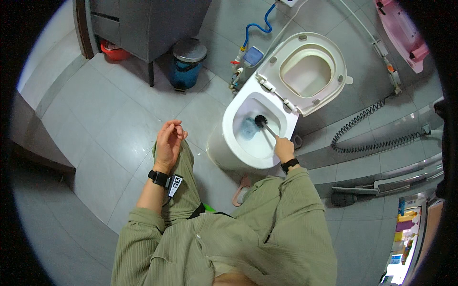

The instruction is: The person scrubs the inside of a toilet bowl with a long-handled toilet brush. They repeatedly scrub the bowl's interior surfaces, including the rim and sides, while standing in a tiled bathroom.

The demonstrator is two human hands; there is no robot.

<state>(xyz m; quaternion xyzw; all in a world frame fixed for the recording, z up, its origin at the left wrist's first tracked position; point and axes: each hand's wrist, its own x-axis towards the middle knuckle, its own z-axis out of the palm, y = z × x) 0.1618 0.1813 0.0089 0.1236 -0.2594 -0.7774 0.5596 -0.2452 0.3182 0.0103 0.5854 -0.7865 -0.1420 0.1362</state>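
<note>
My right hand [284, 149] grips the handle of a toilet brush [261, 121] at the right side of the white toilet bowl [229, 132]. The brush's dark round head is inside the bowl, beside bluish water [249, 128]. The toilet seat and lid [338, 64] are raised, leaning back towards the wall. My left hand [171, 141] is above my left knee, its fingers loosely curled and apart, holding nothing. Both wrists wear black bands; a small labelled device hangs by the left one.
A blue bin with a metal lid [189, 52] stands by the grey cabinet [132, 28], with a red basin [114, 52] beneath. A blue hose [247, 34] and valves are left of the toilet. A black coiled hose [361, 116] hangs at right, below a pink tub [402, 35].
</note>
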